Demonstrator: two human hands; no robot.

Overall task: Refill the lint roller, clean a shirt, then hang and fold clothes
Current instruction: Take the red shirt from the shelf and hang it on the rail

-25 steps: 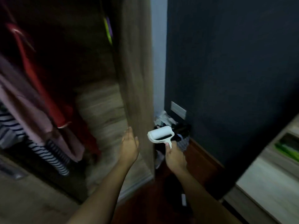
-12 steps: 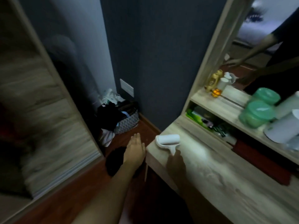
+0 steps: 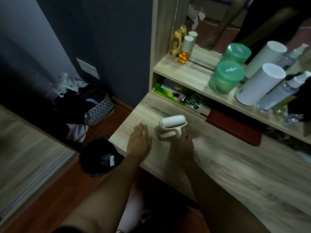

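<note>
Pale wood-grain desk (image 3: 235, 165), right hand (image 3: 182, 143) gripping white cylindrical lint roller (image 3: 172, 124) (smooth plastic), left hand (image 3: 138, 142) flat, fingers together

Wooden desk (image 3: 227, 165) carries the lint roller (image 3: 171, 125); shelf (image 3: 188, 76) holds bottles.

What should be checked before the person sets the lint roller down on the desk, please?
1. Right hand grips the lint roller by its handle: ok.
2. Roller head over the desk, not past the edge: ok.
3. Bare desk surface beneath and in front of the roller: ok.
4. Left hand is empty, open and flat over the desk, beside the roller and clear of it: ok.
5. Roller already touches the desk: cannot tell.
6. Roller carries fresh sheets: cannot tell; it looks white, but the picture is blurred.
</note>
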